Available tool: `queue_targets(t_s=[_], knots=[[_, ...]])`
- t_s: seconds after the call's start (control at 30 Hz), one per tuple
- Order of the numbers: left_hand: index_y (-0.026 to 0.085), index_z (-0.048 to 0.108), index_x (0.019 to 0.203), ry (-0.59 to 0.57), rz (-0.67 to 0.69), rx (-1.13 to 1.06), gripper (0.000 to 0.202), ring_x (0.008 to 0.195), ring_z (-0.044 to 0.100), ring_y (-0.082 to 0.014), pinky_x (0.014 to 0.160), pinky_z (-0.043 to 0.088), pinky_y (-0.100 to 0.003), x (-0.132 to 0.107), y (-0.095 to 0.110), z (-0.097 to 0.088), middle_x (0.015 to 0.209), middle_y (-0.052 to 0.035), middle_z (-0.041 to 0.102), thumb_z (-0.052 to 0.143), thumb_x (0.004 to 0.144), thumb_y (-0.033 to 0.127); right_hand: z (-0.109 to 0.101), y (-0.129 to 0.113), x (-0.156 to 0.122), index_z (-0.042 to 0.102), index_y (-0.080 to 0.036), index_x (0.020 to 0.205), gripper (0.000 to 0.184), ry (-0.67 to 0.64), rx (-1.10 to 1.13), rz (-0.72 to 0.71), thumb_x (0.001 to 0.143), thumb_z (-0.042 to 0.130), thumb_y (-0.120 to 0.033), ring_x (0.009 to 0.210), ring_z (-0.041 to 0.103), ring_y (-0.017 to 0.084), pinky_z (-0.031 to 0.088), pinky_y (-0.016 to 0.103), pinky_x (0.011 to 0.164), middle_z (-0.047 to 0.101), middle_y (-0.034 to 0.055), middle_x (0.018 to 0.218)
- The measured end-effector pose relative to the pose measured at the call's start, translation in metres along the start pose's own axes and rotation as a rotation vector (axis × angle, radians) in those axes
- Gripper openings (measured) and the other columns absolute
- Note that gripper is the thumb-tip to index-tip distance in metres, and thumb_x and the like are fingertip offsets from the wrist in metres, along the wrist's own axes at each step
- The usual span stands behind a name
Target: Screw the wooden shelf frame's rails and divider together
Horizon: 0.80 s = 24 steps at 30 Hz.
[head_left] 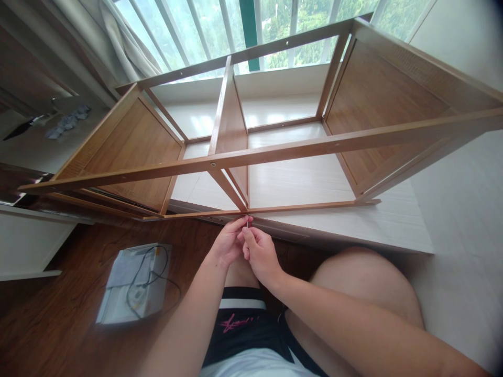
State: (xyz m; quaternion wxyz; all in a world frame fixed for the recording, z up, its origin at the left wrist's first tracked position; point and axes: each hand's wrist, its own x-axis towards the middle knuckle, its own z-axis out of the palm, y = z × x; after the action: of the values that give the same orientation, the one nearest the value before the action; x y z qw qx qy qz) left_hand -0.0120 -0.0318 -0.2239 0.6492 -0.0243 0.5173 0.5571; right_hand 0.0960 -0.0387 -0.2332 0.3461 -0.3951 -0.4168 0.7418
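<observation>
A wooden shelf frame (291, 152) with slatless side panels lies in front of me on the pale ledge. Both of my hands meet at its lowest front rail (306, 208), just below the foot of the middle divider (231, 112). My right hand (261, 256) is closed, thumb and forefinger pinching a small, thin metal piece (248, 223) that points up toward the rail. Beside it, my left hand (228, 243) has its fingers closed around the same spot, their tips at the rail. Whether the left fingers also grip the piece is hard to see.
A pale ledge (393, 225) under a barred window carries the frame. On the dark wood floor (78, 303) at left lies a white box (113, 298) with a black cable (128, 293). Curtains (113, 36) hang at the upper left. My bent knee (365, 283) is at right.
</observation>
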Motion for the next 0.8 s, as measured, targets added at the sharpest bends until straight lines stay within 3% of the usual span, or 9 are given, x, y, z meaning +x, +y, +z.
queue_targets(t_s=[0.1,0.2,0.3,0.53,0.8], knots=[[0.011,0.066,0.082,-0.016,-0.028,-0.016,0.014,0.048,0.060,-0.0069,0.046,0.048,-0.016,-0.0011,-0.0005,-0.0011,0.057,0.0022,0.061,0.071,0.076,0.023,0.0031,0.0027,-0.0013,0.059,-0.015,0.082,0.044,-0.007,0.202,0.124,0.092,0.045,-0.056,0.037,0.033,0.007,0.026,0.020,0.042,0.045,-0.0039,0.042],[0.013,0.066,0.091,-0.077,-0.079,0.041,0.022,0.033,0.052,-0.0112,0.032,0.038,-0.020,-0.0024,-0.0026,-0.0035,0.043,0.0065,0.048,0.068,0.079,0.032,0.0055,0.0052,-0.0018,0.052,-0.017,0.082,0.038,-0.016,0.471,0.258,0.089,0.051,-0.055,0.034,0.026,0.006,0.020,0.019,0.037,0.041,-0.0067,0.043],[0.014,0.065,0.098,-0.123,-0.092,0.076,0.027,0.029,0.051,-0.0148,0.027,0.035,-0.022,-0.0030,-0.0043,-0.0058,0.042,0.0068,0.048,0.064,0.082,0.036,0.0056,0.0059,-0.0018,0.049,-0.018,0.082,0.037,-0.065,0.589,0.305,0.086,0.056,-0.054,0.035,0.027,0.005,0.019,0.018,0.037,0.041,-0.0072,0.046],[0.013,0.064,0.094,-0.152,-0.057,0.122,0.028,0.026,0.047,-0.0131,0.024,0.031,-0.020,-0.0028,-0.0055,-0.0064,0.040,0.0079,0.044,0.065,0.081,0.038,0.0067,0.0044,-0.0043,0.048,-0.018,0.080,0.039,-0.037,0.425,0.256,0.086,0.055,-0.056,0.035,0.028,0.005,0.018,0.017,0.035,0.043,-0.0064,0.044],[0.010,0.065,0.097,-0.080,-0.016,0.107,0.030,0.031,0.049,-0.0095,0.028,0.034,-0.017,-0.0041,-0.0072,-0.0044,0.044,0.0057,0.048,0.066,0.080,0.034,0.0057,0.0073,0.0002,0.045,-0.018,0.076,0.035,0.002,0.318,0.184,0.089,0.052,-0.050,0.036,0.025,0.004,0.020,0.017,0.038,0.039,-0.0075,0.043]])
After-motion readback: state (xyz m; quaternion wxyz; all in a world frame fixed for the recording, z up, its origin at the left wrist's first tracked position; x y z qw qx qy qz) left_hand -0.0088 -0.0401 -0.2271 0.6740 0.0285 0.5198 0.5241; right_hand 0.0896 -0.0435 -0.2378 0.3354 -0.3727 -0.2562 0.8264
